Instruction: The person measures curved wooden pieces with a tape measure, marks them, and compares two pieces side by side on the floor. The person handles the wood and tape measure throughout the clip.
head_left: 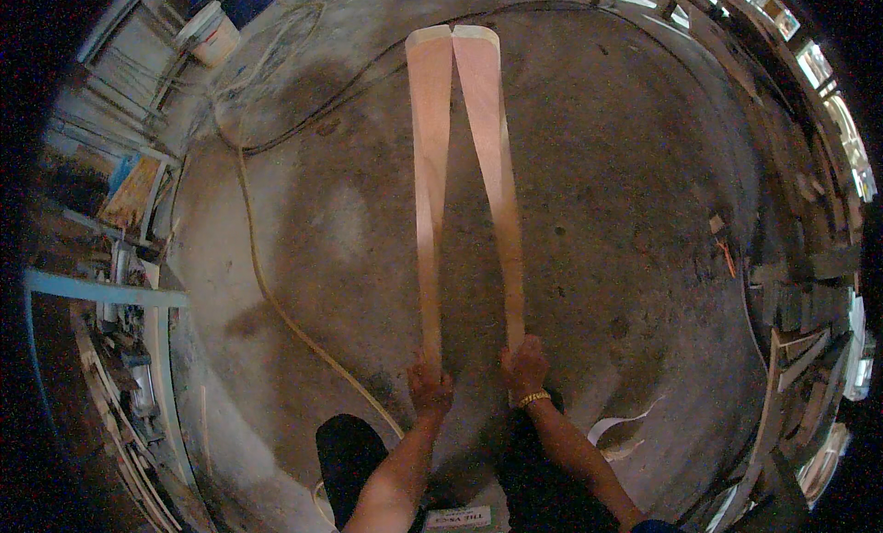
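Two long, pale wooden paddles stretch away from me over the floor, narrow near my hands and broad at the far end. My left hand [430,386] is closed round the narrow end of the left paddle [430,147]. With its fingers wrapped about it, my right hand [525,367] grips the narrow end of the right paddle [479,101]. The broad far ends meet at one corner, and a narrow wedge of floor shows between the two pieces. A gold-coloured bracelet [534,399] circles my right wrist.
A yellow hose [294,326] runs along the concrete floor [625,211] at left, joining dark cable [276,142] farther off. A white bucket [210,34] stands far left. Racks of timber line the left; stacked boards [805,312] line the right. A pale curled strip [607,427] lies near my right forearm.
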Demonstrator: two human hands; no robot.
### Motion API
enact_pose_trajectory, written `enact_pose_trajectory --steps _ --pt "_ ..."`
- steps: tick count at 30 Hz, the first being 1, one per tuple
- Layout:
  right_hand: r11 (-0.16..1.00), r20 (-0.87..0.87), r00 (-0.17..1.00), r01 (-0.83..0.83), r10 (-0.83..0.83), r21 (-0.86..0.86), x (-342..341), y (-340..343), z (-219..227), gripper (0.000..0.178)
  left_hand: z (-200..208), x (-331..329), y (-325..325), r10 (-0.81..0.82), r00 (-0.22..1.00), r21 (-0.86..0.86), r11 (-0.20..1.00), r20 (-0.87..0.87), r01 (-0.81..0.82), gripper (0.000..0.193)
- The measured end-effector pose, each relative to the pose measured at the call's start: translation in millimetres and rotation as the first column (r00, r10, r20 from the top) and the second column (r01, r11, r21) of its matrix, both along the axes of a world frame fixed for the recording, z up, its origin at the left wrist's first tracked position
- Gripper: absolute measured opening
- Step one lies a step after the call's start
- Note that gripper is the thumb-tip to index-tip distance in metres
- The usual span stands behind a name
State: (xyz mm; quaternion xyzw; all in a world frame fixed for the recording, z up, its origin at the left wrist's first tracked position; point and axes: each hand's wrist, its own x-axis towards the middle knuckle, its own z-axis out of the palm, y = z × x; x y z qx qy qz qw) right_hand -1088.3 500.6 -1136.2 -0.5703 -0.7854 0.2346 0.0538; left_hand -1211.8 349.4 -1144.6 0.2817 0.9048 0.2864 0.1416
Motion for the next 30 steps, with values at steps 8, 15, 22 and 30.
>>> enact_pose_trajectory --steps 8,15,22,30 --pt "0.994 0.039 0.998 0.057 -0.053 -0.09 2 6 12 0.042 -3 9 5 -0.023 0.998 -0.006 1.0 -0.061 0.023 0.064" --pt "0.988 0.083 0.996 0.041 -0.029 -0.15 7 8 14 0.045 -4 9 6 -0.103 0.975 -0.042 0.994 -0.195 0.097 0.066" --pt "0.973 0.079 0.997 0.005 0.014 -0.23 3 24 27 0.04 4 10 1 -0.109 0.98 -0.149 0.985 -0.168 0.084 0.069" --pt "0.999 0.152 0.988 0.014 -0.006 -0.05 8 -2 45 0.051 15 12 -6 -0.089 0.962 -0.251 0.968 -0.257 0.022 0.072"
